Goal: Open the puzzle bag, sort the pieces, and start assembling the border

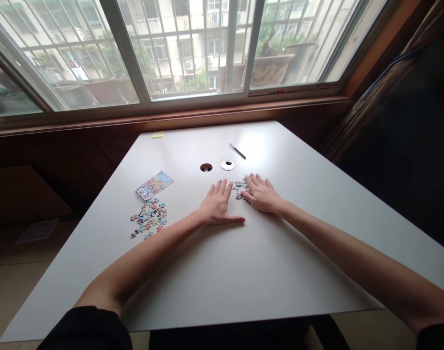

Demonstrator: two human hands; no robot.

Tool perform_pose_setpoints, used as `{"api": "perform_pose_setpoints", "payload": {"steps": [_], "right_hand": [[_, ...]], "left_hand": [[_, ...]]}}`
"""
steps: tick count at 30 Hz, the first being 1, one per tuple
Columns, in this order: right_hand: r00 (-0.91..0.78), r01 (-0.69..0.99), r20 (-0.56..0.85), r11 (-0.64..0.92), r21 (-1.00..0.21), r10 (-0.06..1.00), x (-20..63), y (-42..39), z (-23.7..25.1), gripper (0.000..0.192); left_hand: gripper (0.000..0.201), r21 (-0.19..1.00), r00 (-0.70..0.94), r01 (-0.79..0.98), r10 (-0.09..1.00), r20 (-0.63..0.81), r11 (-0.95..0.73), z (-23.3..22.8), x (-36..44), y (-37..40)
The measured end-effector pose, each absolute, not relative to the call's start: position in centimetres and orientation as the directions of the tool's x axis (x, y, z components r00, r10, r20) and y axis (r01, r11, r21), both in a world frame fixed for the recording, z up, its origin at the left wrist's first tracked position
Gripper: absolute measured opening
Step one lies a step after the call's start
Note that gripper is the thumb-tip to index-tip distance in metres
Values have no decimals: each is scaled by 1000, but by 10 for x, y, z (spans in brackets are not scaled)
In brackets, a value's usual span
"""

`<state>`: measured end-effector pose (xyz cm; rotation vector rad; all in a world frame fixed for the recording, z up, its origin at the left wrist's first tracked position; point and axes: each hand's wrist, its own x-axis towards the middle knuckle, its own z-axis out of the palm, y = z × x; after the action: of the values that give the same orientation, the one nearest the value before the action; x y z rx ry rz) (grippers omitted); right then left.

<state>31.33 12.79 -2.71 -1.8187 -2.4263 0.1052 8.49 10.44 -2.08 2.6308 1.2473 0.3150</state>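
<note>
My left hand lies flat on the white table, fingers spread and thumb pointing right, holding nothing. To its right, a small cluster of jigsaw puzzle pieces sits between my two hands. My right hand rests palm down over the right side of that cluster, its fingers stretched out and covering part of it. A larger heap of loose jigsaw pieces is spread left of my left forearm. Just behind the heap lies a colourful printed picture sheet.
Toward the back are a round hole in the tabletop, a white round cover and a dark pen. A yellow strip marks the far left edge. Barred windows stand beyond; a dark curtain hangs at right.
</note>
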Motion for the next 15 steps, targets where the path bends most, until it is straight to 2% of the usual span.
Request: {"api": "perform_pose_setpoints", "payload": {"steps": [5, 11, 13, 15], "right_hand": [[-416, 900, 44, 418, -119, 908, 275, 135, -25, 73], [-650, 739, 76, 652, -169, 756, 221, 101, -22, 70], [-712, 666, 101, 714, -218, 695, 209, 87, -20, 69], [-748, 617, 104, 745, -255, 655, 200, 76, -19, 65]], "left_hand": [[136, 314, 623, 729, 780, 64, -608, -20, 81, 147], [133, 313, 631, 728, 775, 42, -610, -19, 21, 106], [118, 307, 620, 742, 784, 22, -596, -13, -6, 96], [79, 274, 479, 841, 877, 22, -466, -2, -37, 99]]}}
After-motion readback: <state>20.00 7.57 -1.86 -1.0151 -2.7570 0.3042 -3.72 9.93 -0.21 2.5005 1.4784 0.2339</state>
